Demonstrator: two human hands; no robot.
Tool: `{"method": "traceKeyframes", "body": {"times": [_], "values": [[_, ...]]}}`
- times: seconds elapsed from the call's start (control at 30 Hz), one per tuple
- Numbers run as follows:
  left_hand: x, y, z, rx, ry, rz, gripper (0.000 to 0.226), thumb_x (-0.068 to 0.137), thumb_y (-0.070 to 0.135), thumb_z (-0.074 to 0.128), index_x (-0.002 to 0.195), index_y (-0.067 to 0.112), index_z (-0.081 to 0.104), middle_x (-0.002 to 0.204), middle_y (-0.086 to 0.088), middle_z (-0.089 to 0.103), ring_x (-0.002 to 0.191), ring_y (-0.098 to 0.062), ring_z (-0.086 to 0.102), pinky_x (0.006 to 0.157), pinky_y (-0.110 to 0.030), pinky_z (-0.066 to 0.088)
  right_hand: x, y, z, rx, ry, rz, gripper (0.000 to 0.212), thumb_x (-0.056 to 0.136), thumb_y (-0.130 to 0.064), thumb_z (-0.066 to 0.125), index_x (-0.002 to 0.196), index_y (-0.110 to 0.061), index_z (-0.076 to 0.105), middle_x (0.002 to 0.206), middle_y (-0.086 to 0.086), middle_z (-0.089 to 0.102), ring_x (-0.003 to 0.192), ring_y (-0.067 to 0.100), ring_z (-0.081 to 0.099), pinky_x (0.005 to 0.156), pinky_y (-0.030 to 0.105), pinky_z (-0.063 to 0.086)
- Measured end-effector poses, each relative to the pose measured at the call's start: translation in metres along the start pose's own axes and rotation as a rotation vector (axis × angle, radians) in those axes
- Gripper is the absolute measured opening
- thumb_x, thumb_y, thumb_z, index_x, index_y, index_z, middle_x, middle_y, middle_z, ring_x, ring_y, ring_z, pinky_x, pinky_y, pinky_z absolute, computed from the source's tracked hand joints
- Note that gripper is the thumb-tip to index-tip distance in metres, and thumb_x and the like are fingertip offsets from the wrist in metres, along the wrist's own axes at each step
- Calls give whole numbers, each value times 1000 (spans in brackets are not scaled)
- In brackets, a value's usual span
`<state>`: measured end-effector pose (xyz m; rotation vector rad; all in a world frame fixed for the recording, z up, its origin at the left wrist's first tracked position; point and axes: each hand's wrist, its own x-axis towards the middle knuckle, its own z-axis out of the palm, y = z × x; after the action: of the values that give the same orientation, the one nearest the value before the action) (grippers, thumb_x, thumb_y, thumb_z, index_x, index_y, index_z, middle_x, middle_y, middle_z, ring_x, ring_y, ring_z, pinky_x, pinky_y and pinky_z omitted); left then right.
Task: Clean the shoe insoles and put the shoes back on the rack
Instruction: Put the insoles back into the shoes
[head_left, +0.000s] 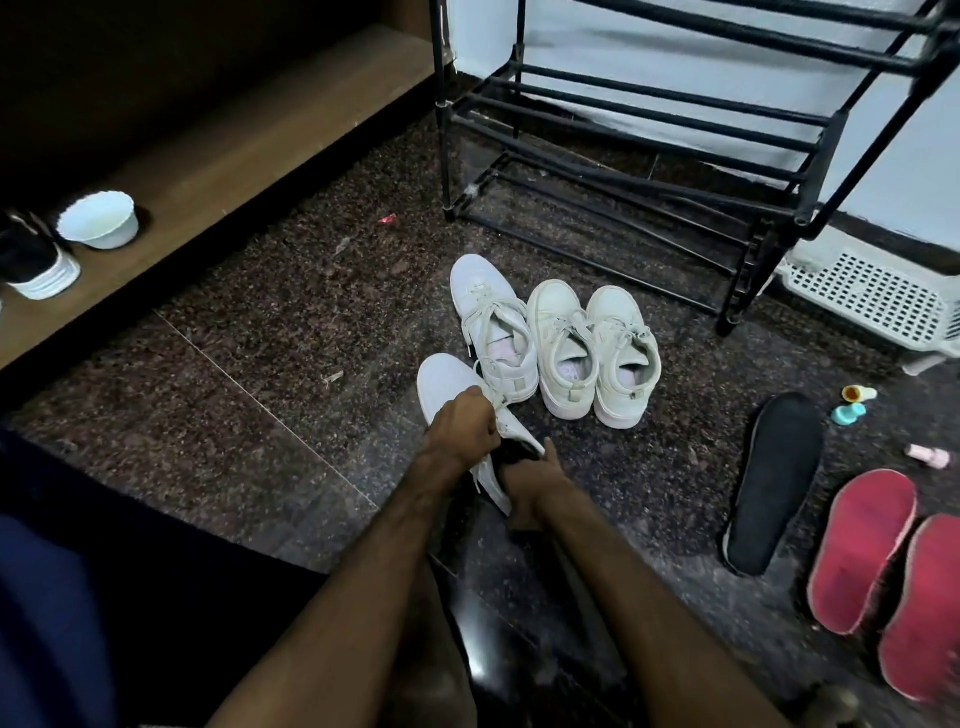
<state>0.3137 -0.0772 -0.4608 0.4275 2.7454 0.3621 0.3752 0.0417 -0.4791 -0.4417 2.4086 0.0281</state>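
A white sneaker (441, 384) lies on the dark floor in front of me. My left hand (462, 421) grips its tongue and laces. My right hand (530, 493) holds a black insole (511, 460) at the shoe's opening; most of that insole is hidden by the hand and the shoe. Its white mate (493, 327) lies just beyond, and a second white pair (592, 353) stands to the right. A loose black insole (774, 483) and two red insoles (883, 571) lie on the floor at the right. The black shoe rack (649, 135) stands at the back with bare bars.
A white bowl (98, 221) and a black-and-white shoe (36, 260) sit on a wooden ledge at left. A white plastic basket (872, 301) stands right of the rack. Small bottles and caps (857, 402) lie near the black insole.
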Motion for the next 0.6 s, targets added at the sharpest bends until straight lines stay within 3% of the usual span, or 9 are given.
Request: {"method": "traceKeyframes", "body": {"times": [0.07, 0.13, 0.2, 0.27, 0.37, 0.5, 0.6], "values": [[0, -1, 0, -2, 1, 5, 19, 77, 22, 67, 88, 7, 71, 105, -12, 55, 93, -30, 59, 75, -36, 46, 2, 2, 0, -22, -44, -33, 104, 82, -33, 68, 153, -12, -5, 161, 4, 10, 148, 20, 9, 112, 60, -10], [-1, -1, 1, 3, -4, 8, 18, 78, 22, 67, 88, 7, 71, 106, -11, 54, 93, -29, 59, 74, -36, 46, -5, 2, 0, -44, -25, -42, 83, 86, -29, 63, 151, -8, 17, 152, 10, 33, 142, 23, 29, 113, 56, -10], [1, 0, 0, 11, -5, 9, 19, 79, 23, 67, 89, 8, 71, 106, -11, 53, 94, -30, 59, 75, -37, 47, -20, 1, -2, -55, 98, -29, 42, 92, -16, 51, 133, -6, 49, 126, 13, 60, 119, 27, 55, 115, 53, -7], [2, 2, -1, 20, -7, 11, 19, 79, 23, 67, 90, 7, 70, 108, -12, 52, 94, -32, 59, 76, -37, 48, -32, -1, 0, -136, 230, 8, 30, 94, -7, 41, 118, -7, 60, 109, 11, 68, 105, 27, 61, 118, 53, -5], [2, 5, 0, 60, -15, 14, 24, 80, 24, 67, 96, 6, 68, 111, -13, 52, 98, -33, 59, 77, -38, 47, -37, -3, 5, -190, 232, 48, 32, 94, -5, 41, 120, -7, 60, 108, 11, 68, 108, 29, 58, 117, 52, -4], [2, 3, 4, 101, -31, 7, 29, 81, 26, 68, 101, 6, 67, 112, -13, 51, 100, -33, 58, 76, -38, 45, -32, -9, -15, -71, 72, 48, 50, 95, -15, 48, 142, -4, 38, 135, 15, 53, 128, 30, 46, 118, 53, -1], [3, 3, 4, 101, -27, 4, 27, 80, 27, 68, 99, 7, 67, 112, -12, 51, 100, -33, 58, 76, -38, 46, -21, -13, -20, 6, -10, 80, 54, 96, -22, 51, 145, -9, 35, 142, 12, 47, 134, 29, 39, 116, 57, -3]]}}
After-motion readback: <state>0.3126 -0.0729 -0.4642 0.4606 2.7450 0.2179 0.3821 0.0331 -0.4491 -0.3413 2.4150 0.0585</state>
